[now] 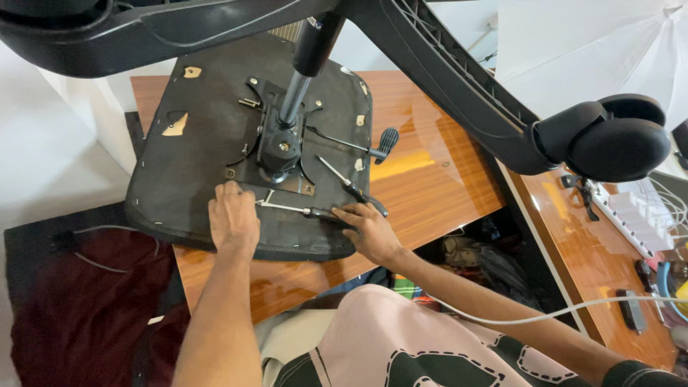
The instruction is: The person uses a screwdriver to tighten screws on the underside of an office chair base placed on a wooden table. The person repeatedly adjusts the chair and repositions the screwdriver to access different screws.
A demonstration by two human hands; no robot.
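- Head view looks down on an upturned office chair seat, its black underside facing up on a wooden table.
- The left hand lies flat on the seat's underside near its front edge, fingers spread and open, holding nothing; the fingertips sit just below the metal mounting plate.
- The right hand is closed around the black handle of a screwdriver, whose thin shaft runs leftward from the fingers to the plate's lower edge, ending just beside the left hand's fingertips.
- A second screwdriver lies loose on the seat, just above the right hand's fingers, not touched.
- The gas-lift column rises from the plate toward the chair's wheeled base overhead.
- A lever with a black paddle sticks out to the right.
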